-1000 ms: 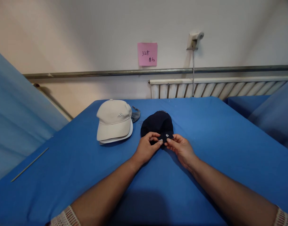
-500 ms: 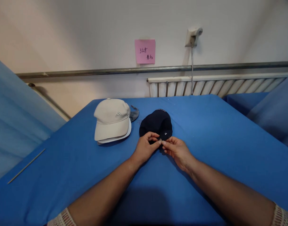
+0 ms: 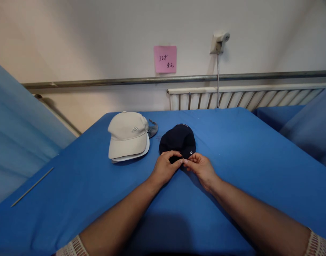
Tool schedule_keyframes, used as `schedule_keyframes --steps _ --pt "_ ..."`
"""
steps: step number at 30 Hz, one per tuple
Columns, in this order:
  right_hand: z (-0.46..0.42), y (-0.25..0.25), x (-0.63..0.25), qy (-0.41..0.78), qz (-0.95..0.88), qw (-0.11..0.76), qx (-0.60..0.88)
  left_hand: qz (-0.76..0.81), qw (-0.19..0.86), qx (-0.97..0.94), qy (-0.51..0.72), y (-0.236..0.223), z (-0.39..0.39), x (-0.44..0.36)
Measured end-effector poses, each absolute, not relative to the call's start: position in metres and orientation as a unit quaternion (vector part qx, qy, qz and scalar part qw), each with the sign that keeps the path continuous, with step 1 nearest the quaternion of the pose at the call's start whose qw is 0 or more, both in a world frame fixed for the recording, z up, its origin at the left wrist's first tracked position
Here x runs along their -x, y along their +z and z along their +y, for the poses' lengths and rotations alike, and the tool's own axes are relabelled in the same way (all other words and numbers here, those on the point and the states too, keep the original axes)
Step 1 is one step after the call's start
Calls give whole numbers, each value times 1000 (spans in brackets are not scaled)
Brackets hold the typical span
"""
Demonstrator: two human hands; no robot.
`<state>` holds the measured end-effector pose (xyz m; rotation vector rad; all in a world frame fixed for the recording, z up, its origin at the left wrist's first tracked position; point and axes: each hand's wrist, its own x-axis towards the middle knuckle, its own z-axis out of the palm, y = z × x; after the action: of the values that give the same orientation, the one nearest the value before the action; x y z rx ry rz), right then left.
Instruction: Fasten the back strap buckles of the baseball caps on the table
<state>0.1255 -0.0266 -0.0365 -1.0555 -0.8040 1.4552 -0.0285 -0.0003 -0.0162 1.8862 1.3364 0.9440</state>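
A black cap (image 3: 177, 138) lies on the blue-covered table, its near edge towards me. My left hand (image 3: 167, 166) is closed at that edge, thumb and fingers pinching it. Beside it my right hand (image 3: 201, 168) pinches the same edge, and the two thumb tips almost meet. A small light mark shows on the cap just above my right fingers. What exactly sits between the fingertips is too small to make out; it looks like the cap's strap.
Left of the black cap is a stack of caps with a beige cap (image 3: 128, 135) on top; a grey strap part (image 3: 153, 128) sticks out behind. A thin stick (image 3: 32, 187) lies at the table's left. Behind stand a radiator (image 3: 205, 99) and a metal rail (image 3: 120, 81).
The light mark on the black cap has shifted slightly right as the edge turns in my fingers. Both hands keep their pinch in nearly the same place. The view has moved a little.
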Motion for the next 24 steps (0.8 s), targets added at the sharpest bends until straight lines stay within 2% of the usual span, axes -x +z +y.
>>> schedule_keyframes --steps 7,24 --pt "-28 -34 -127 623 -336 550 443 498 430 -637 401 -18 0 24" --pt "-27 -34 -127 597 -362 548 460 476 516 -586 404 -17 2 24"
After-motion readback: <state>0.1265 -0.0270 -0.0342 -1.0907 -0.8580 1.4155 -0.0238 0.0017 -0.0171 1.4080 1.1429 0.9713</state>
